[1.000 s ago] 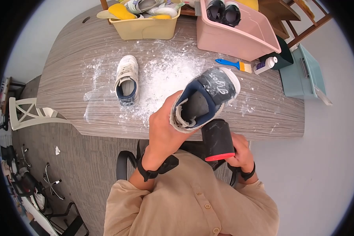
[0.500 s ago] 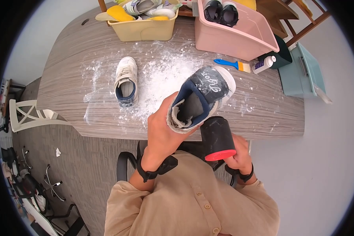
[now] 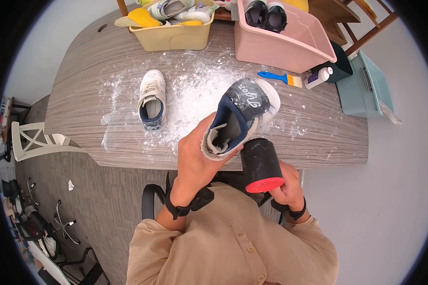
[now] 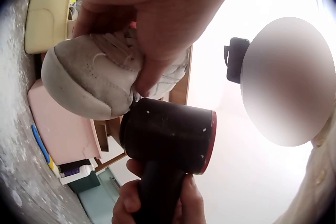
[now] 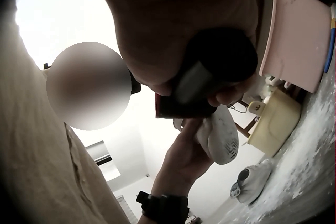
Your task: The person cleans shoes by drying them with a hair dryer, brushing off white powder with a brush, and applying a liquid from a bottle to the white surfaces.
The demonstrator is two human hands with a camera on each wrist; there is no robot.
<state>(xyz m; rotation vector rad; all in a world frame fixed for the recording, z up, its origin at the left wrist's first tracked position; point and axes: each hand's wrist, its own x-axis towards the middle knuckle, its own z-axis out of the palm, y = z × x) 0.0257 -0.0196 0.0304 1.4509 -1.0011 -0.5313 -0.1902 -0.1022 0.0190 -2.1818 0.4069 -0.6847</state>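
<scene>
In the head view my left hand [image 3: 193,154] grips a white sneaker [image 3: 261,114] with a dark tongue and navy lining, holding it above the table's near edge. My right hand [image 3: 291,187] is wrapped around the handle of a black hair dryer [image 3: 260,161] with a red rear end. The left wrist view shows the dryer's front end right at the underside of the sneaker [image 4: 89,77], with the left thumb close by. A second white sneaker [image 3: 152,97] stands on the table to the left.
White powder [image 3: 202,90] is spread over the wood-grain table [image 3: 81,90]. A blue-handled brush [image 3: 278,77] and a white bottle [image 3: 318,78] lie at the right. Behind stand a yellow bin [image 3: 171,40] with shoes, a pink bin [image 3: 280,52] with black shoes and a teal box [image 3: 366,90].
The held sneaker has shifted slightly left with its toe turning a little. The hair dryer has moved slightly left and up, staying close beneath the sneaker. Both grips are unchanged.
</scene>
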